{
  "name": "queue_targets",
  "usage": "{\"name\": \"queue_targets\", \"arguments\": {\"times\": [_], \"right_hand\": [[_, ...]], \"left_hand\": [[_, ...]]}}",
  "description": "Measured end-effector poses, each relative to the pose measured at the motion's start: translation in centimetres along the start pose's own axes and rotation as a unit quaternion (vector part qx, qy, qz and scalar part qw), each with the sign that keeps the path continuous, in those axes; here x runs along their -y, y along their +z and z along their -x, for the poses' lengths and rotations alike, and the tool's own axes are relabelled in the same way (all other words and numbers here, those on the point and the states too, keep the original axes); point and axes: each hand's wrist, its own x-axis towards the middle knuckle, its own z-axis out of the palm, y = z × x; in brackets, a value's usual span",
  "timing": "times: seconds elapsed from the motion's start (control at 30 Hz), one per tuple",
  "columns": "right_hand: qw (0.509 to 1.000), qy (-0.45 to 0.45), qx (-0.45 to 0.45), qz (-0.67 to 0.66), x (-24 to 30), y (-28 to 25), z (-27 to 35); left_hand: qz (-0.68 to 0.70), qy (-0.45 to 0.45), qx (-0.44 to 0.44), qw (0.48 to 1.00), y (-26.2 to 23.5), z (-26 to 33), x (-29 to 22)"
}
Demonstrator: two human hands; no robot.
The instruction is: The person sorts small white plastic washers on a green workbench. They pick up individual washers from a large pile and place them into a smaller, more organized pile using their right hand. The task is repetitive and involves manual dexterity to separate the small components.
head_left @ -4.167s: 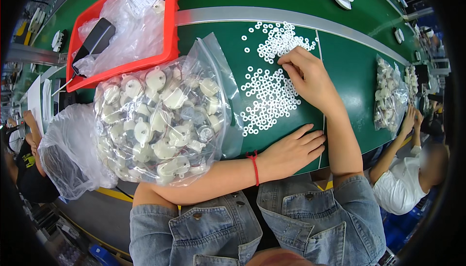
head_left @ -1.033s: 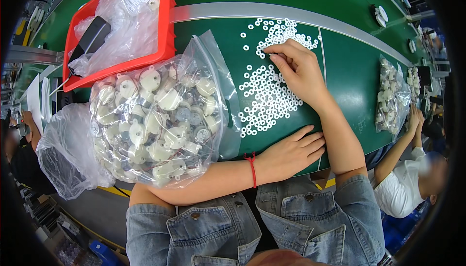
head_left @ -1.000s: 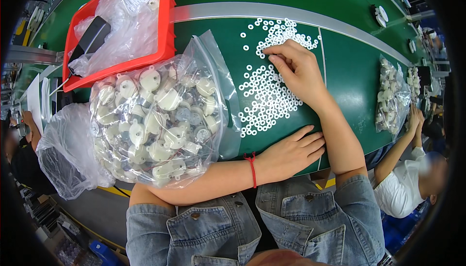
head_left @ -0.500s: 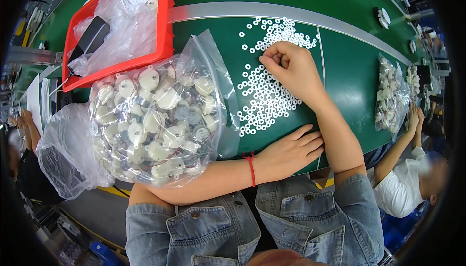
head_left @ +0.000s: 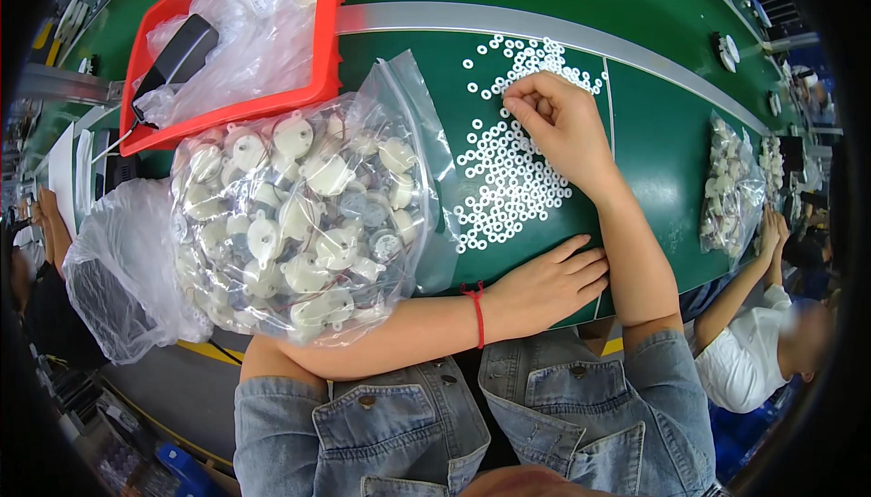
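Many small white ring-shaped washers (head_left: 508,184) lie scattered in two loose heaps on the green table mat (head_left: 667,184). Over the gap between the heaps, my right hand (head_left: 567,130) is held with thumb and fingertips drawn together in a pinch. Whatever sits between those fingertips, if anything, is too small to make out. My left hand (head_left: 544,293), a red cord bracelet (head_left: 477,316) at its wrist, rests flat by the table's near edge with fingers stretched out and nothing in it. My left forearm lies against a large clear bag of cream-coloured round motors (head_left: 299,216).
A red bin (head_left: 331,39) at the far left holds clear plastic bags, a black device (head_left: 177,62) and a paper slip. An empty-looking plastic bag (head_left: 122,270) hangs at the left edge. Another bag of motors (head_left: 726,193) and a co-worker (head_left: 753,352) are at right.
The whole view has shifted slightly, so things appear a little further right. My hands hold nearly the same pose and place over the table; the washers look unchanged.
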Motion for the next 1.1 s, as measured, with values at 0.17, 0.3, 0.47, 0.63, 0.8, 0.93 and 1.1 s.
{"name": "queue_targets", "arguments": {"times": [0.17,0.3,0.47,0.63,0.8,0.93,1.1], "right_hand": [[0.992,-0.081,-0.006,0.099,0.3,0.4,-0.9],[0.980,-0.107,-0.012,0.168,0.5,0.8,-0.7],[0.979,-0.123,-0.021,0.161,0.1,1.0,-0.8],[0.992,-0.064,0.041,0.099,0.4,0.3,-1.1],[0.995,0.018,0.068,0.068,1.0,-0.2,-1.2],[0.998,-0.011,0.021,0.062,0.8,0.3,-1.2],[0.995,-0.046,0.051,0.072,1.0,0.4,-1.1]], "left_hand": [[0.006,0.002,0.009,1.000,-0.3,-0.1,0.0],[0.009,0.004,0.002,1.000,-0.2,-0.1,0.1],[0.006,0.004,0.002,1.000,-0.3,-0.1,0.0],[0.005,0.003,-0.001,1.000,-0.2,-0.1,0.0],[0.005,0.003,-0.002,1.000,-0.3,-0.1,0.1],[0.004,0.005,0.001,1.000,-0.4,-0.1,0.0],[0.004,0.003,0.001,1.000,-0.3,0.0,0.1]]}}
